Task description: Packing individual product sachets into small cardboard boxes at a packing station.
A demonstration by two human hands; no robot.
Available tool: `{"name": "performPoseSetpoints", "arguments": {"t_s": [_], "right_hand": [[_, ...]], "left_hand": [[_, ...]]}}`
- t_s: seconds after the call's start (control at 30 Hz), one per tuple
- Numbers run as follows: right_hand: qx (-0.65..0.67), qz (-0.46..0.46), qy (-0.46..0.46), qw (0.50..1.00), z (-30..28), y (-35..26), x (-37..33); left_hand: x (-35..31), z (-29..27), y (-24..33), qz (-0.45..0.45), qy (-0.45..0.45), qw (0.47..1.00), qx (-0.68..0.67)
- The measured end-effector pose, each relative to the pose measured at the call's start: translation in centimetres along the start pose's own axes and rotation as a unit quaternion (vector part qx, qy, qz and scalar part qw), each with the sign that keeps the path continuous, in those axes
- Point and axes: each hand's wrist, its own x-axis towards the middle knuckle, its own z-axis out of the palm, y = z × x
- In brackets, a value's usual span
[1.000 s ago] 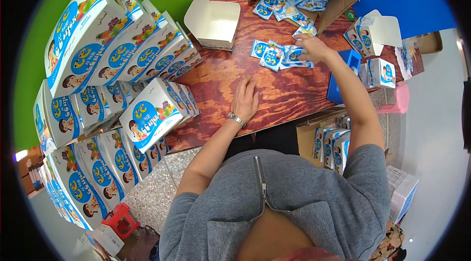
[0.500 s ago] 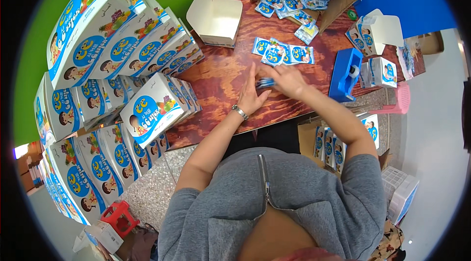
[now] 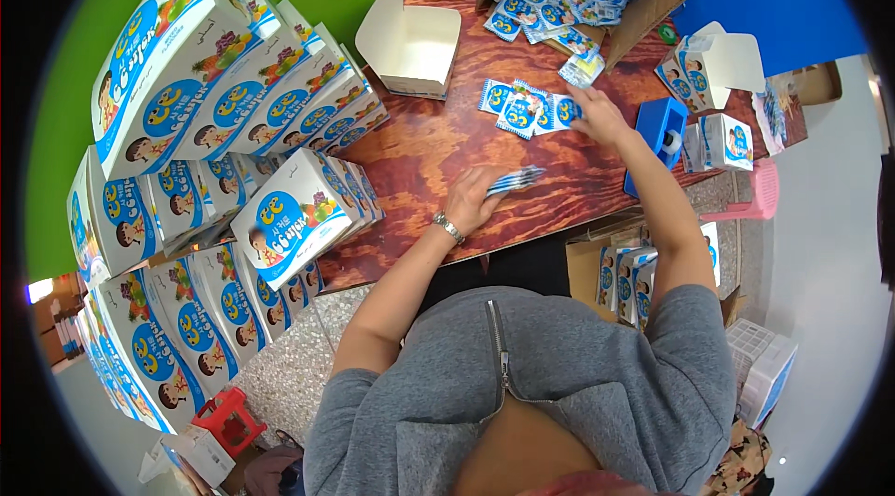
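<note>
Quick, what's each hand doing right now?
Left hand: closed, holding a stack of blue-and-white sachets.
Right hand: at another sachet; grip cannot be told.

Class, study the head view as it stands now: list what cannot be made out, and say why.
All in the head view:
- How many packets the left hand holds: they overlap, edge-on.
- The right end of the row's rightmost packet: the right hand covers it.
- The upper carton's far end: cut off by the top edge.
- The lower carton's bottom: the grey top hides it.
</note>
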Motion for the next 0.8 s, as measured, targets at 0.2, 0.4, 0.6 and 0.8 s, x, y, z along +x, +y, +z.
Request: {"name": "performPoseSetpoints", "arguments": {"t_s": [0.2,0.4,0.6,0.8], "right_hand": [[0.031,-0.082,-0.125,0.988,-3.2,-0.8,2.8],[-0.144,-0.317,-0.123,0.929,0.2,-5.6,7.5],[-0.069,-0.205,-0.213,0.953,-1.2,-7.9,8.8],[0.085,-0.022,-0.160,0.983,0.3,-8.7,10.1]], "left_hand": [[-2.1,-1.6,0.1,-0.026,0.038,0.999,-0.021],[-1.7,-0.8,0.4,-0.030,0.049,0.998,-0.015],[-2.9,-0.3,0.0,-0.034,0.073,0.997,-0.003],[-2.5,-0.3,0.0,-0.026,0.068,0.997,-0.018]]}}
